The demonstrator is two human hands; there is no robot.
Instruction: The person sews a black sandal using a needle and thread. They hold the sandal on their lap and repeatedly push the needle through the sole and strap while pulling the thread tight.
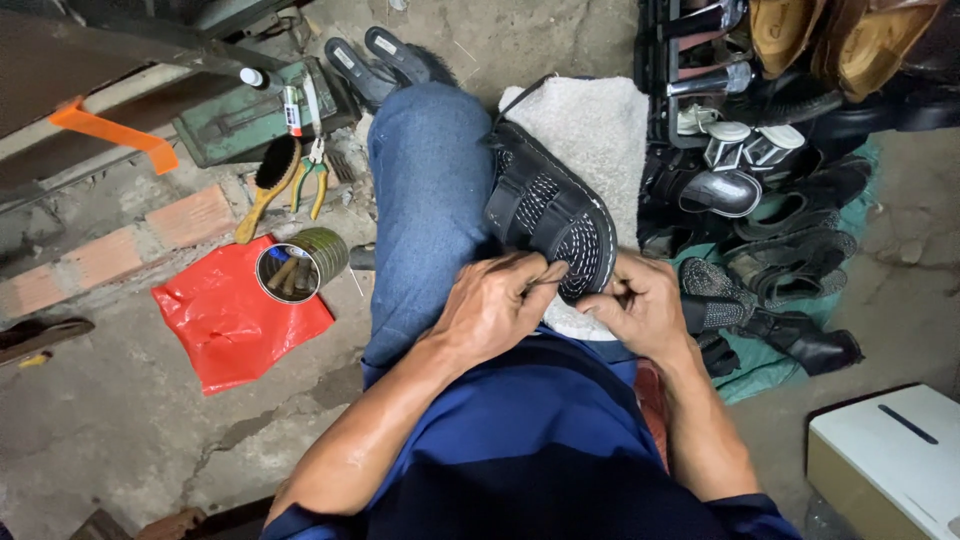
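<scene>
Nearest, both hands work on a black sandal (548, 218) propped on the lap. Left hand (492, 305) is clenched on something thin at the sandal's near edge, likely a needle or awl, too small to tell; fingers curl onto the sole rim, so it steadies and pushes at once. Right hand (645, 308) pinches shut just beside the sole, apparently pulling thread, though the thread itself is not clear. White stitches run round the sole edge, and the sandal lies sole-side tilted toward the person so the seam faces up. A cream fleece cloth (600, 130) lies under the sandal across the right knee, probably padding and keeping the jeans clean.

Left on the floor, within reach: red plastic bag (235, 320), open tin can (300, 265) with tools standing in it, wooden brush (268, 185), yellow-handled pliers (313, 175), a green metal box (255, 115) farther off. Right, a pile of dark shoes (790, 260) on green sheet, near a white box (890, 450). Far, two black slippers (375, 62) on concrete and a rack of shoes (800, 50).
</scene>
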